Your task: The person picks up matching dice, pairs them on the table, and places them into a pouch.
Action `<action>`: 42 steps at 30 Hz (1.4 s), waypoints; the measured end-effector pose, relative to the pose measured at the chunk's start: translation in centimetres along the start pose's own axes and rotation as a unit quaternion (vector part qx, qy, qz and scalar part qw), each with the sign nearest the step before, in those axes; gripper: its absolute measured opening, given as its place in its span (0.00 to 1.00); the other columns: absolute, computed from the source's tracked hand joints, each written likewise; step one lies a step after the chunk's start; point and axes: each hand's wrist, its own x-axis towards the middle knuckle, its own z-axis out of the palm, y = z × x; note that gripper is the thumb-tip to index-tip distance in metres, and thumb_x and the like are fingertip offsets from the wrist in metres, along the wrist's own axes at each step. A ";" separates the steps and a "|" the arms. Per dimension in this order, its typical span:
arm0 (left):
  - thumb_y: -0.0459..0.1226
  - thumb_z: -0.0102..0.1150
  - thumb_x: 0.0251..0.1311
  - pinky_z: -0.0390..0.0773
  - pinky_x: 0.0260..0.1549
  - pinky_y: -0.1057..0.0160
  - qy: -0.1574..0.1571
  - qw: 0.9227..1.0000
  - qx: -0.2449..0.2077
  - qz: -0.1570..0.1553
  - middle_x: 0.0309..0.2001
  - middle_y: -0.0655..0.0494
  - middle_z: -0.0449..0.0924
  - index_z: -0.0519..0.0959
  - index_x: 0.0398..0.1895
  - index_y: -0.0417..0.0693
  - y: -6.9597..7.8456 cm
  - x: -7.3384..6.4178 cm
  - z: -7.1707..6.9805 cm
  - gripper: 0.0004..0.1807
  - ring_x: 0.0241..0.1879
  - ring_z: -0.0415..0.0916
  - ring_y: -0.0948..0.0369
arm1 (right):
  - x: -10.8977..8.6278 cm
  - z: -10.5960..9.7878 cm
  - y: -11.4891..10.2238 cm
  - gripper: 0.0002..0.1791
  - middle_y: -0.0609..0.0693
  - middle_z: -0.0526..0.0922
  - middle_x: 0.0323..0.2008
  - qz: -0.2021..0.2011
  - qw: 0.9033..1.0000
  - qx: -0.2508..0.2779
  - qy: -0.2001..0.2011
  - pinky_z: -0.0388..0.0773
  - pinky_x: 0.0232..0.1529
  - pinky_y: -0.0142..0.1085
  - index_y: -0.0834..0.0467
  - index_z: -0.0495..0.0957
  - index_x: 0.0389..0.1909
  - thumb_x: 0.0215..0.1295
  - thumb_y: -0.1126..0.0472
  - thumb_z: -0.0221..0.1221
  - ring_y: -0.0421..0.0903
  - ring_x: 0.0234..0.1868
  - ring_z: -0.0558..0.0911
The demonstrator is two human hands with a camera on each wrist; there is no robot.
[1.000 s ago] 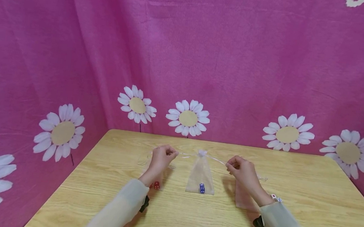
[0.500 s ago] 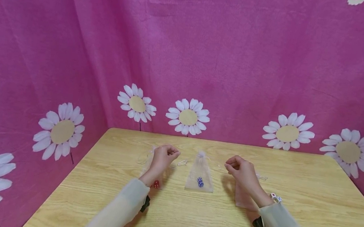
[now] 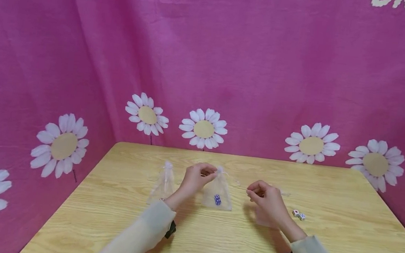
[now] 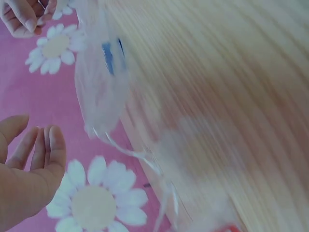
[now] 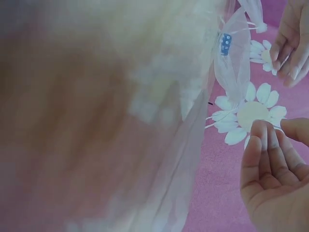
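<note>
A sheer white drawstring pouch (image 3: pixel 208 200) lies in the middle of the table, its neck gathered, with blue dice (image 3: pixel 217 200) showing through the mesh. My left hand (image 3: pixel 197 177) is at the neck of this pouch, fingers bent; in the left wrist view its thumb stands apart from the fingers, with nothing between them. My right hand (image 3: pixel 271 201) hovers to the right of the pouch, fingers loosely curved and holding nothing. Under the right forearm is another sheer pouch (image 3: pixel 264 219), partly hidden. Left of my left hand lies a third pouch (image 3: pixel 165 184), its lower part covered by the wrist.
Two white dice (image 3: pixel 298 215) lie right of my right forearm. Something red (image 4: pixel 229 228) shows at the bottom of the left wrist view. A pink curtain with daisies (image 3: pixel 257 87) rises behind the wooden table (image 3: pixel 209 241).
Both hands have let go of the middle pouch's drawstrings, which have dropped slack. My left hand has moved right to the pouch's neck, uncovering more of the left pouch.
</note>
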 end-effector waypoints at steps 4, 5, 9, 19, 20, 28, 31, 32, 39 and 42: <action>0.37 0.63 0.63 0.83 0.43 0.63 -0.032 0.999 -0.013 0.013 0.47 0.46 0.85 0.82 0.50 0.42 1.1 0.0 1.5 0.14 0.45 0.83 0.53 | -1.1 -0.6 0.1 0.02 0.58 0.85 0.29 -0.014 1.000 0.006 0.005 0.77 0.28 0.27 0.62 0.80 0.36 0.65 0.66 0.62 0.37 0.26 0.80; 0.37 0.63 0.63 0.83 0.44 0.63 -0.040 0.999 -0.018 0.017 0.49 0.45 0.85 0.82 0.50 0.42 1.3 0.1 1.9 0.14 0.46 0.83 0.52 | -1.4 -0.8 0.2 0.02 0.58 0.85 0.29 -0.016 1.000 0.007 0.006 0.77 0.28 0.27 0.62 0.80 0.35 0.64 0.66 0.62 0.35 0.25 0.80; 0.34 0.62 0.63 0.83 0.48 0.60 -0.082 0.995 -0.033 0.037 0.53 0.42 0.82 0.80 0.53 0.41 2.2 0.0 3.6 0.16 0.50 0.83 0.51 | -2.7 -1.8 0.3 0.03 0.57 0.85 0.29 -0.013 1.000 0.009 0.010 0.77 0.26 0.28 0.61 0.80 0.35 0.64 0.64 0.62 0.36 0.25 0.80; 0.36 0.64 0.62 0.80 0.54 0.67 -0.192 0.975 0.044 0.107 0.61 0.48 0.78 0.76 0.61 0.43 3.9 0.0 9.1 0.23 0.58 0.79 0.52 | -4.9 -4.5 1.3 0.08 0.60 0.85 0.32 0.023 0.998 0.035 0.055 0.84 0.32 0.35 0.66 0.80 0.38 0.67 0.63 0.60 0.33 0.27 0.81; 0.37 0.64 0.62 0.80 0.54 0.68 -0.199 0.971 0.059 0.115 0.62 0.49 0.78 0.75 0.62 0.44 4.1 0.0 9.6 0.24 0.59 0.78 0.53 | -5.0 -4.7 1.4 0.09 0.60 0.86 0.32 0.025 0.997 0.039 0.060 0.85 0.32 0.35 0.67 0.79 0.38 0.67 0.63 0.60 0.33 0.27 0.82; 0.43 0.65 0.61 0.68 0.68 0.64 -0.244 0.931 0.213 0.170 0.68 0.55 0.72 0.72 0.66 0.49 5.1 0.1 12.5 0.29 0.68 0.69 0.58 | -5.6 -5.9 1.8 0.08 0.59 0.86 0.31 0.038 0.995 0.044 0.084 0.85 0.32 0.34 0.67 0.80 0.39 0.67 0.64 0.60 0.32 0.27 0.82; 0.44 0.64 0.62 0.66 0.69 0.65 -0.266 0.912 0.253 0.182 0.70 0.54 0.69 0.72 0.66 0.50 4.9 0.0 12.8 0.29 0.69 0.68 0.58 | -5.6 -6.0 2.0 0.07 0.62 0.86 0.32 0.035 0.995 0.046 0.081 0.84 0.32 0.33 0.67 0.80 0.38 0.66 0.65 0.61 0.32 0.27 0.82; 0.44 0.65 0.62 0.66 0.69 0.66 -0.272 0.908 0.261 0.184 0.70 0.53 0.69 0.73 0.66 0.49 4.9 -0.1 12.9 0.29 0.69 0.68 0.58 | -5.6 -6.0 2.1 0.07 0.61 0.86 0.32 0.032 0.995 0.041 0.081 0.84 0.32 0.32 0.66 0.80 0.38 0.65 0.65 0.61 0.32 0.27 0.82; 0.46 0.63 0.62 0.68 0.67 0.68 -0.292 0.880 0.309 0.211 0.65 0.55 0.75 0.77 0.60 0.49 4.8 -0.1 12.9 0.24 0.66 0.72 0.60 | -5.7 -7.3 2.7 0.11 0.56 0.87 0.36 0.029 0.996 0.000 0.085 0.79 0.34 0.25 0.63 0.82 0.43 0.64 0.61 0.64 0.30 0.32 0.81; 0.47 0.62 0.63 0.70 0.66 0.69 -0.294 0.875 0.319 0.215 0.64 0.57 0.76 0.79 0.58 0.51 4.9 -0.2 12.8 0.22 0.64 0.74 0.61 | -5.9 -8.2 3.4 0.14 0.56 0.87 0.38 0.042 0.996 -0.004 0.074 0.80 0.35 0.25 0.64 0.81 0.45 0.64 0.58 0.64 0.31 0.33 0.82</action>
